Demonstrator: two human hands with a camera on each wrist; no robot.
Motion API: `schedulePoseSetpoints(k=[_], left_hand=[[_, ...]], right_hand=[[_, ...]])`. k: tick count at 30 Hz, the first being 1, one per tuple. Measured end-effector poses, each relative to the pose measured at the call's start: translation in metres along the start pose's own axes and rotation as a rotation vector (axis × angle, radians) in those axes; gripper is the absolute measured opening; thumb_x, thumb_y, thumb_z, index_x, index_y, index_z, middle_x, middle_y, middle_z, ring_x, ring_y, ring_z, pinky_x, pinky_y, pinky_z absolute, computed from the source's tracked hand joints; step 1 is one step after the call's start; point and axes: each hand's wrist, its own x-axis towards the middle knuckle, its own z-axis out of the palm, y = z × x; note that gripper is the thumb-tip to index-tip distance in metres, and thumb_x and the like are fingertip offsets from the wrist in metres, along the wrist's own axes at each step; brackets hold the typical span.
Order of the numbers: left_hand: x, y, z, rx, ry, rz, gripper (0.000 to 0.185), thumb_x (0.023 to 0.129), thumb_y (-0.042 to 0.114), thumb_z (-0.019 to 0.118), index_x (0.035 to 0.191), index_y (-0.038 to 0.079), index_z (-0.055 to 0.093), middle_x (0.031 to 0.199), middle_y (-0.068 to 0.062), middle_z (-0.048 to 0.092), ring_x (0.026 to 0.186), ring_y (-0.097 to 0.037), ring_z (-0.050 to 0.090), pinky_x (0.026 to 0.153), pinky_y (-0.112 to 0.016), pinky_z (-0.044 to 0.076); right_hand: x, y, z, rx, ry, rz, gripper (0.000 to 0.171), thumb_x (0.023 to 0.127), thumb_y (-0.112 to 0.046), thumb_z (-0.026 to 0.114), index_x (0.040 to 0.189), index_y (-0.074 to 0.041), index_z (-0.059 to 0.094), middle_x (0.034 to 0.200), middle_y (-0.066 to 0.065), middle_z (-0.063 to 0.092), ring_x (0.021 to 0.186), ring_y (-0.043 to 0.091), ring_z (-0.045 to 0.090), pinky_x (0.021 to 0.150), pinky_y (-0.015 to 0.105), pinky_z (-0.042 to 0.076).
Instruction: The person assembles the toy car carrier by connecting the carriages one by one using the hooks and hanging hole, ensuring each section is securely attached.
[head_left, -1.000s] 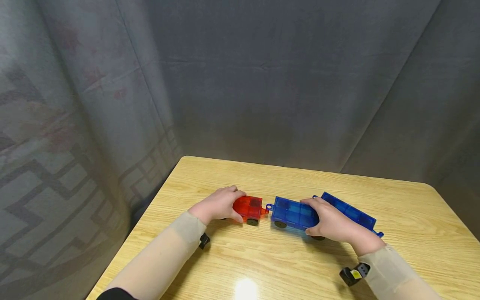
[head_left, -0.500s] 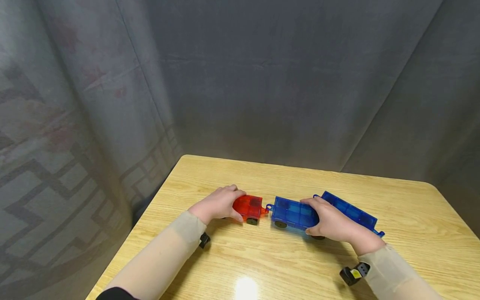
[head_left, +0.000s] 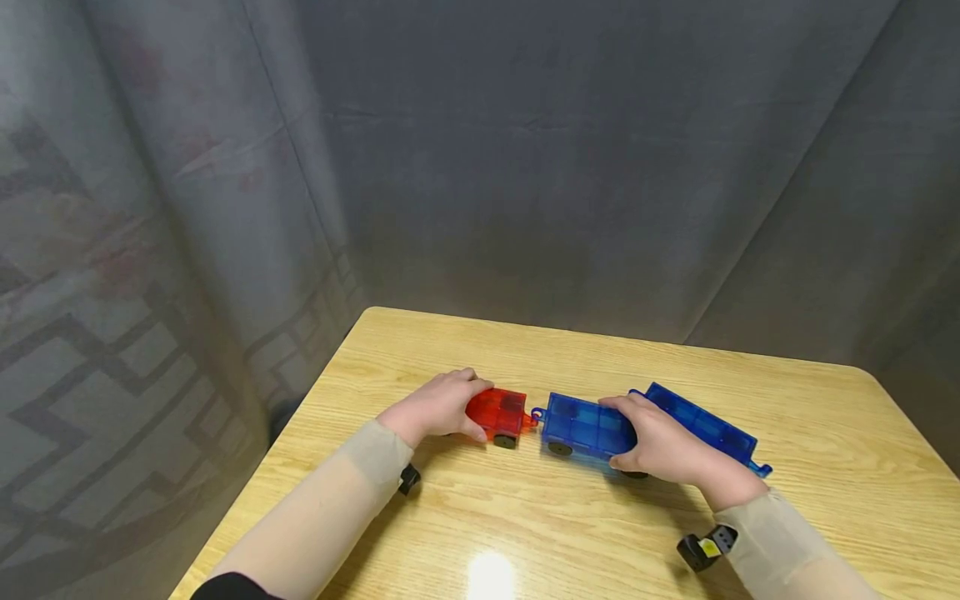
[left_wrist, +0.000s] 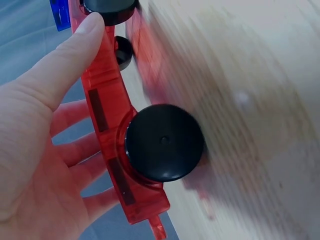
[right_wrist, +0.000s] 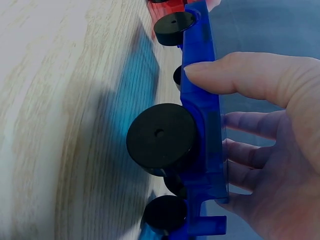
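1. While a yellow patch (head_left: 709,547) shows on the black wrist device (head_left: 693,553) by the right cuff, anything printed on it is too small to read.

2. Curled over the red car (head_left: 501,414), the left hand (head_left: 442,407) grips it from both sides. In the left wrist view, its thumb (left_wrist: 75,52) presses the near side close to a black wheel, and the other fingers spread behind the translucent body.

3. Likewise, the right hand (head_left: 663,442) grips the near blue car (head_left: 581,423) by its right part. In the right wrist view, its thumb (right_wrist: 220,75) lies along the near side, with the remaining fingers round the far side.

4. Both held cars are upright on the wooden table (head_left: 450,533), nearly in line, red at left and blue at right. Between them, the red hitch (head_left: 529,422) and the blue ring (head_left: 538,414) meet or overlap; whether they are linked cannot be told.

5. Behind the right hand, a second blue car (head_left: 705,427) sits at a slant, its hook (head_left: 762,470) pointing right and toward the person.

6. Beyond the table hangs a grey curtain (head_left: 525,167).
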Motion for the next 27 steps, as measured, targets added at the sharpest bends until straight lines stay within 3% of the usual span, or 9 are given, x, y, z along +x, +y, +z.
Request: schedulePoseSetpoints(k=[9, 17, 27], left_hand=[[-0.003, 0.003, 0.005, -0.026, 0.015, 0.001, 0.085, 0.065, 0.061, 0.066, 0.136, 0.021, 0.040, 0.135, -0.004, 0.038, 0.121, -0.025, 0.035, 0.100, -0.039, 0.026], [-0.008, 0.005, 0.003, -0.026, 0.031, 0.007, 0.079, 0.072, 0.062, 0.056, 0.137, 0.020, 0.039, 0.138, -0.006, 0.035, 0.124, -0.026, 0.032, 0.101, -0.043, 0.022], [-0.018, 0.010, 0.008, 0.028, 0.087, 0.070, 0.066, 0.080, 0.054, 0.054, 0.136, 0.019, 0.041, 0.139, -0.005, 0.035, 0.128, -0.024, 0.027, 0.100, -0.049, 0.022]], right_hand=[[-0.001, 0.000, 0.000, 0.018, -0.017, 0.032, 0.079, 0.063, -0.026, 0.081, 0.131, -0.013, 0.043, 0.127, 0.013, 0.041, 0.112, 0.033, 0.040, 0.085, 0.054, 0.038], [-0.003, 0.002, 0.001, 0.020, -0.010, 0.027, 0.079, 0.064, -0.027, 0.081, 0.131, -0.012, 0.043, 0.134, 0.020, 0.035, 0.124, 0.042, 0.024, 0.088, 0.060, 0.031], [-0.003, 0.003, 0.003, 0.019, -0.015, 0.030, 0.080, 0.064, -0.027, 0.081, 0.132, -0.012, 0.042, 0.136, 0.020, 0.034, 0.126, 0.043, 0.019, 0.089, 0.062, 0.027]])
